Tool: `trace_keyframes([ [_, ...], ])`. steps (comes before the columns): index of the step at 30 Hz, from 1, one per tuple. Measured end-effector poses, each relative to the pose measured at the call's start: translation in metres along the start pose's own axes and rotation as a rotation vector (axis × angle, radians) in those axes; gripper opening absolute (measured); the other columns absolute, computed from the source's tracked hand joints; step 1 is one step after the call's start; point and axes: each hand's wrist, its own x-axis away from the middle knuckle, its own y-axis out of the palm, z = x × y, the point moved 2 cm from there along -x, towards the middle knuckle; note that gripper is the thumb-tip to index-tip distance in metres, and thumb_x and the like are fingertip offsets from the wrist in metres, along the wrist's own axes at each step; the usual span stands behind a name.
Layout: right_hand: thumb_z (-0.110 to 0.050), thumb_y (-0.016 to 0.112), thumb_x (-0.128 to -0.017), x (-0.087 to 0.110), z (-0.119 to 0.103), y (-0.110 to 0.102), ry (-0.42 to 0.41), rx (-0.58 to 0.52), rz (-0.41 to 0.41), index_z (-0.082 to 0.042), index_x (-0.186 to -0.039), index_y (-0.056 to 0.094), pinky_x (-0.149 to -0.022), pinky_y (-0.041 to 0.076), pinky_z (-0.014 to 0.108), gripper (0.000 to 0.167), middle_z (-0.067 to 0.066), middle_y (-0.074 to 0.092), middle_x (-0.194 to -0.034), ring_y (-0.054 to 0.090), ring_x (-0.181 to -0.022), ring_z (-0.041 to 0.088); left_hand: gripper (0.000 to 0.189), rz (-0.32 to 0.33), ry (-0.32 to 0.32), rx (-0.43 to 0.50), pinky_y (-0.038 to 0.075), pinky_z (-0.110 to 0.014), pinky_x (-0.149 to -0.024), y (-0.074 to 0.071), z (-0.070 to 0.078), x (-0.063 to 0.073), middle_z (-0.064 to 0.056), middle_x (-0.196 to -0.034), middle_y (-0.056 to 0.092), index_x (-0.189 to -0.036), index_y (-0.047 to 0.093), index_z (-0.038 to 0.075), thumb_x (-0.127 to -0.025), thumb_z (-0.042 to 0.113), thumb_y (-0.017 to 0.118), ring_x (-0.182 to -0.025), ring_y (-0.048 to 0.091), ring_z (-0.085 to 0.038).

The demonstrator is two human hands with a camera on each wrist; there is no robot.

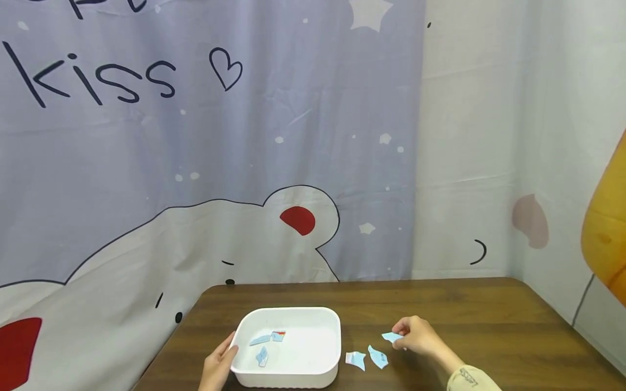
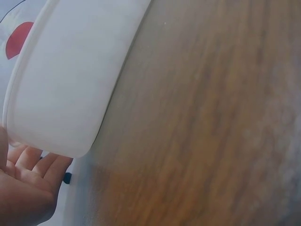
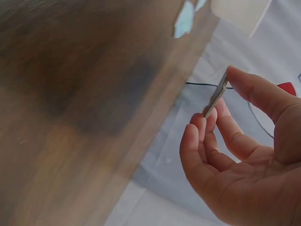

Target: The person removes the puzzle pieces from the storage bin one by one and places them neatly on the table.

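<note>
My right hand (image 1: 420, 336) pinches a light-blue puzzle piece (image 1: 392, 337) above the right part of the table. In the right wrist view this thin piece (image 3: 216, 95) stands edge-on between thumb and fingertips. My left hand (image 1: 217, 364) holds the left side of a white plastic basin (image 1: 313, 379). In the left wrist view the left hand (image 2: 30, 183) has its fingers against the basin's outer wall (image 2: 70, 80), the thumb partly cut off. Several pale-blue pieces lie inside, one with a red corner (image 1: 278, 336). Two more pieces, one pinkish-edged (image 1: 355, 359) and one curved (image 1: 378, 357), lie right of the basin.
The brown wooden table (image 1: 391, 298) carries everything. Behind it hangs a printed curtain (image 1: 313, 136) with cartoon figures and lettering, its lower part meeting the table's far edge. A light sleeve (image 1: 471, 379) covers my right forearm.
</note>
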Motion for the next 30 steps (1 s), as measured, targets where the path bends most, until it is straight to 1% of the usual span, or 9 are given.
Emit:
trace_keyframes([
  [3,0.001,0.077,-0.066,0.002,0.007,0.001,0.010,0.025,-0.010,0.002,-0.086,0.068,-0.062,0.045,0.023,0.022,0.004,0.064,-0.078,0.054,-0.074,0.014,0.048,-0.005,-0.010,0.011,0.047,-0.004,-0.079,-0.001,0.000,0.000,-0.025,-0.138,0.048,-0.139,0.047,-0.007,-0.098,0.017,0.053,-0.095,0.056,0.014],
  [6,0.001,0.077,-0.063,0.003,0.013,0.004,0.019,0.062,-0.014,0.000,-0.082,0.068,-0.063,0.045,0.025,0.021,0.003,0.064,-0.076,0.054,-0.072,0.014,0.048,-0.006,-0.011,0.005,0.048,-0.005,-0.079,-0.001,0.000,-0.001,-0.026,-0.138,0.049,-0.139,0.047,-0.007,-0.098,0.017,0.053,-0.103,0.061,0.003],
  [8,0.000,0.078,-0.062,0.004,0.016,0.006,0.033,0.085,-0.015,-0.002,-0.081,0.068,-0.063,0.045,0.026,0.021,0.002,0.065,-0.075,0.055,-0.072,0.014,0.048,-0.006,-0.009,-0.004,0.049,-0.006,-0.079,-0.001,0.000,-0.001,-0.027,-0.137,0.049,-0.138,0.047,-0.008,-0.098,0.017,0.053,-0.112,0.062,-0.011],
  [11,0.000,0.080,-0.061,0.005,0.021,0.010,0.049,0.121,-0.006,-0.003,-0.079,0.068,-0.063,0.044,0.027,0.022,0.001,0.065,-0.074,0.055,-0.070,0.014,0.048,-0.007,-0.019,-0.003,0.048,-0.006,-0.078,0.000,0.000,-0.001,-0.027,-0.137,0.049,-0.139,0.047,-0.007,-0.098,0.017,0.054,-0.115,0.061,-0.017],
  [13,0.001,0.080,-0.060,0.005,0.023,0.012,0.064,0.129,-0.001,-0.004,-0.077,0.067,-0.062,0.044,0.027,0.022,0.000,0.064,-0.072,0.054,-0.069,0.014,0.048,-0.013,-0.014,-0.003,0.048,-0.005,-0.078,0.000,0.000,0.000,-0.027,-0.137,0.049,-0.139,0.046,-0.007,-0.098,0.017,0.053,-0.113,0.062,-0.014],
  [18,0.001,0.081,-0.059,0.007,0.027,0.018,0.088,0.144,0.004,-0.006,-0.075,0.065,-0.060,0.041,0.026,0.024,-0.001,0.060,-0.068,0.052,-0.065,0.014,0.047,-0.019,-0.008,0.005,0.049,-0.006,-0.079,-0.001,-0.001,0.000,-0.027,-0.137,0.049,-0.139,0.046,-0.007,-0.098,0.016,0.053,-0.097,0.058,0.011],
  [22,0.000,0.082,-0.060,0.007,0.026,0.020,0.097,0.147,-0.002,-0.006,-0.077,0.065,-0.062,0.040,0.026,0.025,0.000,0.059,-0.070,0.051,-0.067,0.015,0.048,-0.015,-0.004,0.012,0.050,-0.007,-0.080,0.000,-0.001,0.001,-0.028,-0.137,0.049,-0.139,0.047,-0.007,-0.098,0.017,0.053,-0.099,0.059,0.008],
  [28,-0.001,0.083,-0.059,0.006,0.025,0.021,0.103,0.167,-0.003,-0.008,-0.077,0.064,-0.063,0.040,0.027,0.027,0.001,0.058,-0.073,0.051,-0.070,0.015,0.049,-0.023,-0.002,0.039,0.049,-0.007,-0.079,0.001,0.000,0.001,-0.030,-0.138,0.047,-0.139,0.045,-0.008,-0.098,0.017,0.052,-0.090,0.053,0.018],
  [30,0.000,0.083,-0.060,0.005,0.025,0.022,0.099,0.167,-0.007,-0.007,-0.077,0.064,-0.063,0.041,0.028,0.027,0.001,0.058,-0.074,0.051,-0.071,0.015,0.048,-0.023,-0.005,0.041,0.052,-0.010,-0.081,0.001,0.000,0.001,-0.030,-0.138,0.046,-0.140,0.045,-0.008,-0.099,0.017,0.051,-0.094,0.056,0.013],
])
